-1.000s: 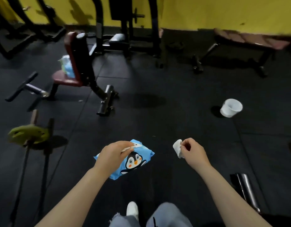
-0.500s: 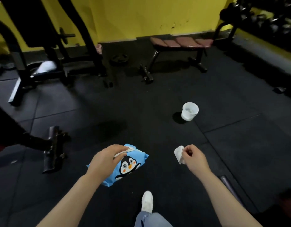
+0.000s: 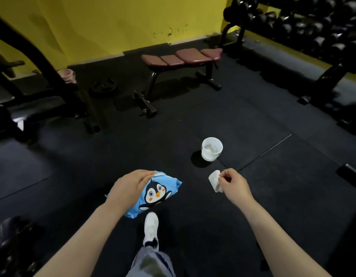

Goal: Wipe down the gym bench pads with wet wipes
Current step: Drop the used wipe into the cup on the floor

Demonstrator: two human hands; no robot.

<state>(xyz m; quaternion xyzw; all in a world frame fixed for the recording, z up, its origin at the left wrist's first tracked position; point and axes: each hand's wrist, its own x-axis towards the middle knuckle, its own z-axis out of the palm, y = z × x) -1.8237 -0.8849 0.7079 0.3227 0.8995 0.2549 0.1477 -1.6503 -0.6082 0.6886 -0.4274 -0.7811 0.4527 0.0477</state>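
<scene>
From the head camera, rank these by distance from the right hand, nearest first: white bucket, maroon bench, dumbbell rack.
From the right hand:
1. White bucket, on the floor just ahead of it.
2. Maroon bench, farther ahead by the yellow wall.
3. Dumbbell rack, far right corner; close to the bench's distance.

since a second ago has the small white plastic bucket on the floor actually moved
Cannot tell: the small white plastic bucket sits beside the same floor mat seam throughout; the camera turned, so only its image position shifted.

floor (image 3: 253,196): you stand on dark rubber tiles, seams showing
wall (image 3: 113,23): yellow, scuffed right of centre
bucket (image 3: 211,149): white, upright on floor ahead of you
rack (image 3: 317,27): dumbbells, your far right
plate (image 3: 104,87): flat by wall
shoe (image 3: 151,226): white, yours, bottom centre
</scene>
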